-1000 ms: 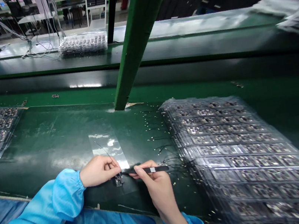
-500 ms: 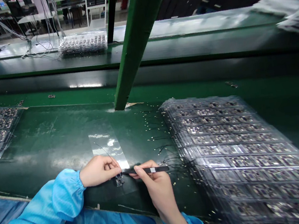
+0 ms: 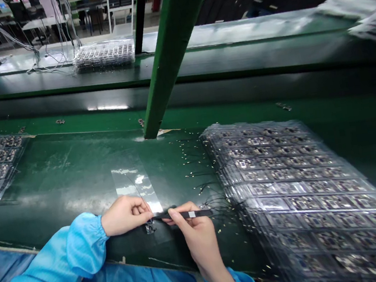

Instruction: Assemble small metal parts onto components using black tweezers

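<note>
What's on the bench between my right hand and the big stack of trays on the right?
In the head view, between the right hand and the stack of trays lie loose thin black wires with pale tips, on the green bench.

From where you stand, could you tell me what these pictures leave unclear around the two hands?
- Small component under the left hand: too small to identify, head view.
- Tweezers in the right hand: tips hidden at the fingers.
- Stacked trays on the right: contents blurred, near edge cut off.
- Clear film: glare hides its surface.
</note>
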A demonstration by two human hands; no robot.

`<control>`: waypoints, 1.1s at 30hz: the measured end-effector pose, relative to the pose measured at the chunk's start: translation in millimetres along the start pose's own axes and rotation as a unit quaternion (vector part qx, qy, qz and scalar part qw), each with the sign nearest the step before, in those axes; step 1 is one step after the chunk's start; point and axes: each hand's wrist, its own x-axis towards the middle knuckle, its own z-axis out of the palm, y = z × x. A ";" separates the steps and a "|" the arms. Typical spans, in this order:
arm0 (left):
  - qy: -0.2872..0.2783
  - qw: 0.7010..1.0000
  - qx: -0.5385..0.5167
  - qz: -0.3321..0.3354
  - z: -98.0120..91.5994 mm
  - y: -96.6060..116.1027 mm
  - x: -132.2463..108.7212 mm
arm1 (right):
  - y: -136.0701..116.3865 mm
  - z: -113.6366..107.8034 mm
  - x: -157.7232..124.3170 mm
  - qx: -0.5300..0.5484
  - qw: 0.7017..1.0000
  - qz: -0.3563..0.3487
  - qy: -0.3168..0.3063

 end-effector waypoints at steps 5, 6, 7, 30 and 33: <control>0.010 1.000 0.008 0.007 1.4 -0.1 -0.2 | 1.9 -1.1 -0.9 -0.006 1.000 -0.016 0.001; 0.011 1.000 0.006 0.005 1.8 0.7 -0.3 | 2.6 -1.0 -1.1 -0.005 1.000 -0.016 0.001; 0.012 1.000 0.004 0.003 2.1 1.8 -0.4 | 3.2 -0.8 -1.4 -0.004 1.000 -0.015 0.002; 0.030 0.998 0.044 0.038 -0.6 -0.1 -4.5 | -11.0 13.3 -3.8 -0.018 0.992 -0.016 -0.122; 0.018 0.997 0.063 0.043 -0.6 1.4 -5.5 | -11.0 14.7 -5.6 -0.056 0.990 -0.048 -0.119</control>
